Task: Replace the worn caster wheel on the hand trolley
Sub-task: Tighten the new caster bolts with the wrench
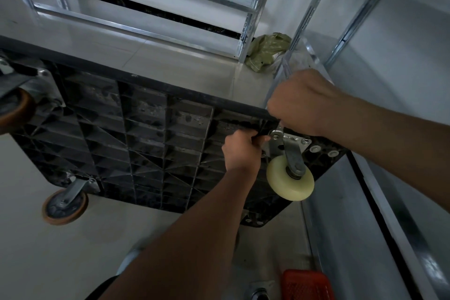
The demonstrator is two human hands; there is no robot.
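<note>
The cream caster wheel point(290, 179) stands out from the ribbed black underside of the trolley deck point(136, 134) at its right corner, carried in a grey metal fork point(293, 153) whose mounting plate point(289, 141) lies flat against the plastic; its pale, clean tread suggests it is the replacement, though that is a judgement. The deck is tipped up on edge, presumably so the wheel mounts face the person and the fasteners can be reached from both sides. The left hand point(239, 151) is curled shut around something dark at the plate's left edge, probably a tool or a bolt head being kept from turning; what it is cannot be made out. The right hand point(302, 102) is closed in a fist over the deck's top rim just above the plate, with a bit of bright metal showing beneath it, likely a wrench working the same fastener from the other end. 2 bare washers point(323, 150) sit in holes just right of the plate. 2 brown casters, one near the lower left corner point(64, 206) and one at the far left edge point(14, 109), remain mounted. Beyond the deck stand metal shelf frames point(155, 7), a crumpled green bag point(266, 52) on the floor, and a red crate point(306, 285) near the person's feet.
</note>
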